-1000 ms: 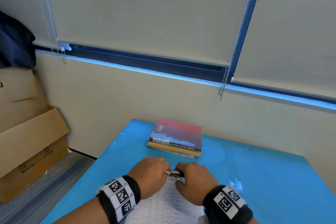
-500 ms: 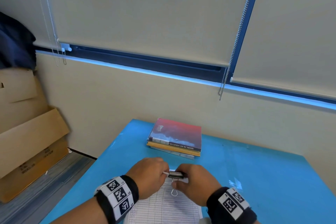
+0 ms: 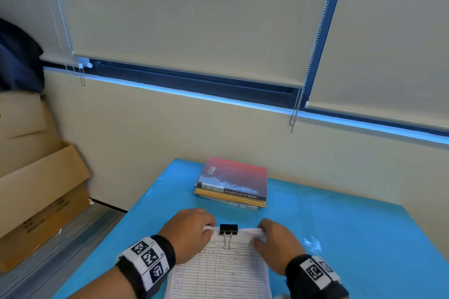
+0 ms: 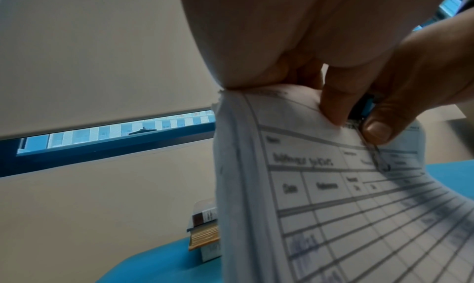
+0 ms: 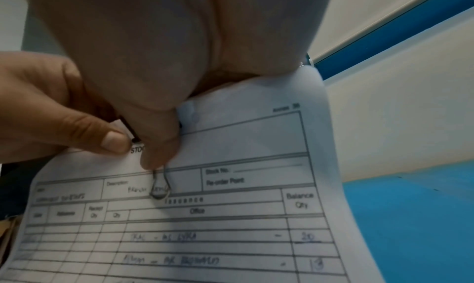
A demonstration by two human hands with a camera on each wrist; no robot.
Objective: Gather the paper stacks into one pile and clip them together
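A stack of printed stock-card sheets [image 3: 223, 272] lies on the blue table [image 3: 352, 238] in front of me. A black binder clip [image 3: 228, 228] sits on the middle of its top edge, with its wire handle [image 5: 160, 188] folded down onto the top page. My left hand [image 3: 206, 229] pinches the top edge just left of the clip. My right hand [image 3: 263, 235] pinches the edge to the right. In the right wrist view my right thumb [image 5: 156, 145] lies over the handle's upper part. The top of the stack [image 4: 333, 206] curls up off the table.
A small pile of books [image 3: 233, 182] with a red and blue cover lies at the table's far edge, just beyond the clip. Cardboard boxes [image 3: 36, 189] stand on the floor to the left. The wall and blinds rise behind the table.
My hands have drawn apart from the clip toward the stack's top corners. The clip now shows in full, with its front handle folded down on the page.
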